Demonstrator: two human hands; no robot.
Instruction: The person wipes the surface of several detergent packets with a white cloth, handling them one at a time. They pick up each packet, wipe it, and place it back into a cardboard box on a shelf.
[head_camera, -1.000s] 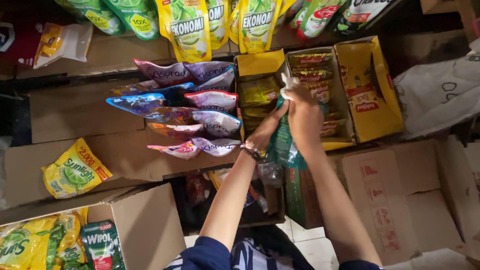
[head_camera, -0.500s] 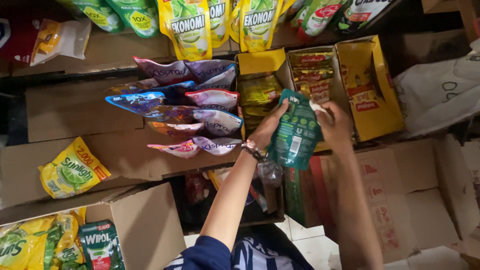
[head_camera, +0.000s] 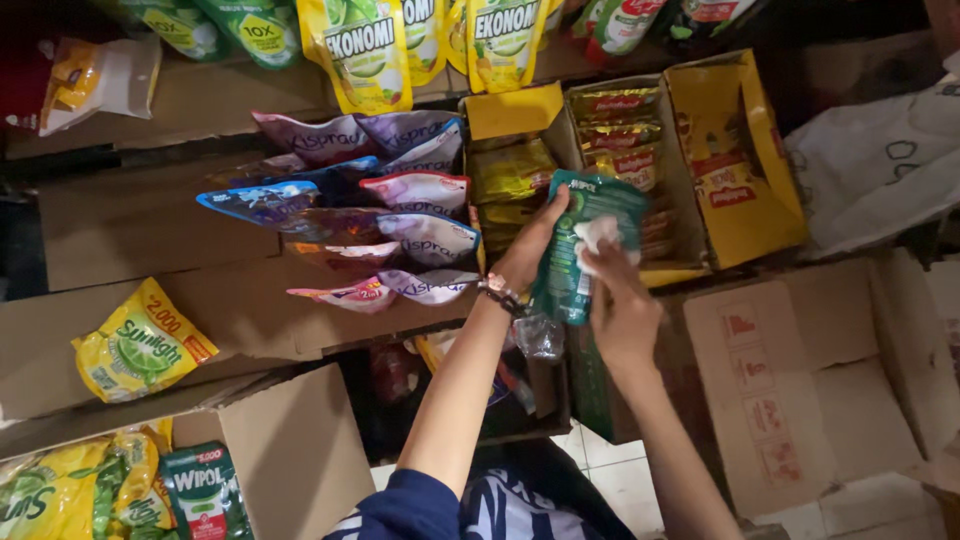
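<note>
Left hand grip closed round green pouch; right hand grip pinching white cloth against pouch.

The green pouch is glossy plastic. The rag looks like soft white cloth. The boxes are matt brown cardboard.

Both arms reach forward — left hand in a closed grip, right hand curled.
</note>
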